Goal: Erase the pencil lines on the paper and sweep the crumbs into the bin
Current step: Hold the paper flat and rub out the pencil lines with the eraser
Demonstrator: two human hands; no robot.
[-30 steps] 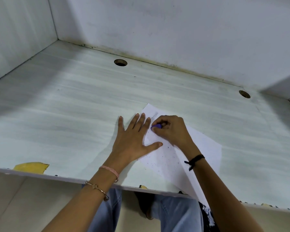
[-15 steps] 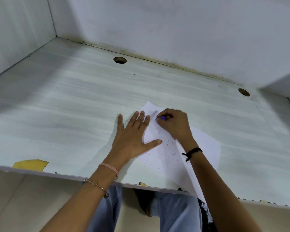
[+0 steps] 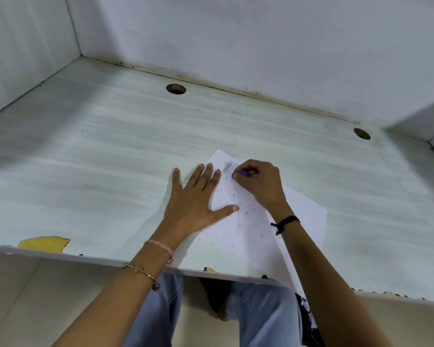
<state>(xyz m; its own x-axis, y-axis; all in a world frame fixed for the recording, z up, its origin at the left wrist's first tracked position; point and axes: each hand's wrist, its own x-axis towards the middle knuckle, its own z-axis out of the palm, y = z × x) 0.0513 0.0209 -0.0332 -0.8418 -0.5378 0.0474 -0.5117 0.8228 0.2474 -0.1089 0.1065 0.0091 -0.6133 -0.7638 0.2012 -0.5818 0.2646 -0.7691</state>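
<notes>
Paper (image 3: pixel 248 221) lies skewed on the tabletop (image 3: pixel 110 159), one corner aimed at the back edge, and its long axis runs diagonally toward the near right, where the sheet overhangs the front edge. What matters for the coming stroke is the grey pencil smear (image 3: pixel 227 166). It sits close to that far corner, just beyond and to the left of the purple eraser (image 3: pixel 241 174). The remaining rubbing therefore points away from the body, toward the back edge.

The right hand (image 3: pixel 258 181) is the nearer one and does the work. Its fingers are curled tight, pinching the eraser against the sheet, with the wrist angled in from the near right along the paper's length. The left hand (image 3: pixel 193 199) is flat with fingers spread and grips nothing. Its palm is on the tabletop, while its fingertips and thumb press the sheet's left margin to pin it.

Dark crumbs (image 3: pixel 246 216) are scattered across the middle of the sheet, between the two hands and nearer the front edge. No bin is in view, so sweeping looks like a later step.
</notes>
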